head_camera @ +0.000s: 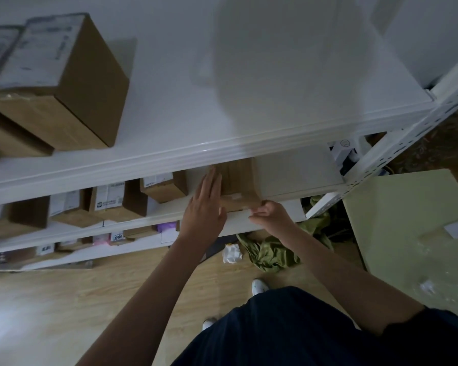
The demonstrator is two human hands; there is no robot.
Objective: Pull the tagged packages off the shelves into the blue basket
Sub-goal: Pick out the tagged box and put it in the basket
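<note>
Cardboard box (238, 184), plain brown with a pale taped patch on its near face, sits mid-frame on the second shelf (283, 178) under the top board. Left hand (204, 207) lies flat against its left side, fingers straight and together. Right hand (271, 216) pinches its lower right corner with curled fingers. Its long axis runs back into the shelf.

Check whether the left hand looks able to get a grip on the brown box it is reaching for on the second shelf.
Probably yes. The left hand lies flat against the brown box's left side, with a gap to the neighbouring box. The right hand already pinches the front corner.
</note>
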